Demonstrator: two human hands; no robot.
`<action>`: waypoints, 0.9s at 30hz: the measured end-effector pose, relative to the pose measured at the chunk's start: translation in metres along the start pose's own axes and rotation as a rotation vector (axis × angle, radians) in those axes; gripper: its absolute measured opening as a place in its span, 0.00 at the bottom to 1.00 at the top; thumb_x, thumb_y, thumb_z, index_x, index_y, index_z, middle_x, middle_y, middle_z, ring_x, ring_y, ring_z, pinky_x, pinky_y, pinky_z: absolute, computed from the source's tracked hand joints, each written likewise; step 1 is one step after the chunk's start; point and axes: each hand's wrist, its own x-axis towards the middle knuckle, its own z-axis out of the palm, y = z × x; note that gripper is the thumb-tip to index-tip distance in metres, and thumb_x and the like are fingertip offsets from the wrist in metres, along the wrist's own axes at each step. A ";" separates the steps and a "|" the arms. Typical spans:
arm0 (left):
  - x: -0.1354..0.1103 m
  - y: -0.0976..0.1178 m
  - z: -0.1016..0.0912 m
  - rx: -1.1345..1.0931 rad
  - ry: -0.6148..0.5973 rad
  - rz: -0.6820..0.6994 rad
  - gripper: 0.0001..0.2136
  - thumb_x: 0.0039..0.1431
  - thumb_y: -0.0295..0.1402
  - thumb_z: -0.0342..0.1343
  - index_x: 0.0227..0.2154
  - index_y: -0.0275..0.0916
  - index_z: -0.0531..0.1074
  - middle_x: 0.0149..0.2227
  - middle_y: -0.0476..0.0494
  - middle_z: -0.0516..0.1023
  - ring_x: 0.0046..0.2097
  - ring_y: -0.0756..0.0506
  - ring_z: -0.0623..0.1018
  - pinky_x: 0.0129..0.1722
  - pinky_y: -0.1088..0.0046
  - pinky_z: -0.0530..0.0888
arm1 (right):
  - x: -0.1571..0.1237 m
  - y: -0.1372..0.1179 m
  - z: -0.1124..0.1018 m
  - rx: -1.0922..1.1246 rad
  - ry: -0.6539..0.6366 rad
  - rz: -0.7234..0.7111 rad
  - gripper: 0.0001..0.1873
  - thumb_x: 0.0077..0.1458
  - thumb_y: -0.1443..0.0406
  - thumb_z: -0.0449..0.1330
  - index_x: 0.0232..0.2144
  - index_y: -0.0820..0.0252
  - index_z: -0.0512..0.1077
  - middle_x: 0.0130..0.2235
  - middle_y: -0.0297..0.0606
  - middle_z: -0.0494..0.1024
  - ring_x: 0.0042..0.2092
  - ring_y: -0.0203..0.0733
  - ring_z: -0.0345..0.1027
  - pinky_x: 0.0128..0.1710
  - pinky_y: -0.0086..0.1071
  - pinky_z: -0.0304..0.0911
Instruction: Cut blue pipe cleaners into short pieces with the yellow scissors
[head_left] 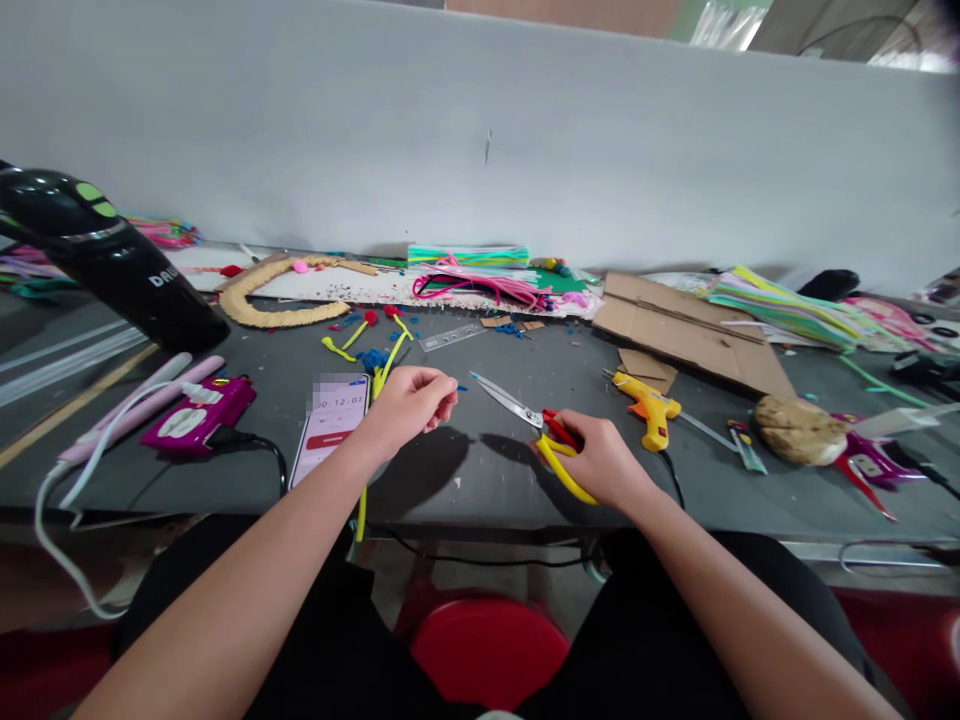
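Observation:
My left hand is closed in a pinch above the table, and a short blue pipe cleaner piece pokes out past its fingertips. Scissors with red and yellow handles are in my right hand, their blades pointing up and left toward the left fingertips. A blue speck shows near the blade tips. Behind and below my left wrist runs a yellow pipe cleaner, partly hidden. Farther back lie blue snippets and yellow stems with red ends.
On the left are a phone showing a timer, a purple power box and a black bottle. A yellow glue gun, cardboard and pipe cleaner bundles lie right. A grey partition stands behind.

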 end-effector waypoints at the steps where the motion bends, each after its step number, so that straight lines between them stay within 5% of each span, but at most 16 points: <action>1: 0.000 0.000 0.000 -0.001 -0.001 0.002 0.13 0.55 0.33 0.55 0.17 0.38 0.66 0.17 0.50 0.67 0.19 0.54 0.63 0.19 0.77 0.58 | 0.000 0.000 0.000 -0.004 -0.004 -0.006 0.17 0.51 0.54 0.62 0.24 0.58 0.62 0.22 0.27 0.62 0.27 0.34 0.46 0.25 0.29 0.46; 27: 0.002 -0.003 -0.003 -0.173 -0.145 -0.042 0.15 0.61 0.36 0.54 0.20 0.37 0.65 0.21 0.50 0.65 0.22 0.54 0.63 0.21 0.77 0.58 | -0.001 0.002 0.003 0.006 -0.027 -0.012 0.17 0.52 0.56 0.62 0.22 0.58 0.60 0.22 0.27 0.59 0.28 0.33 0.46 0.26 0.29 0.45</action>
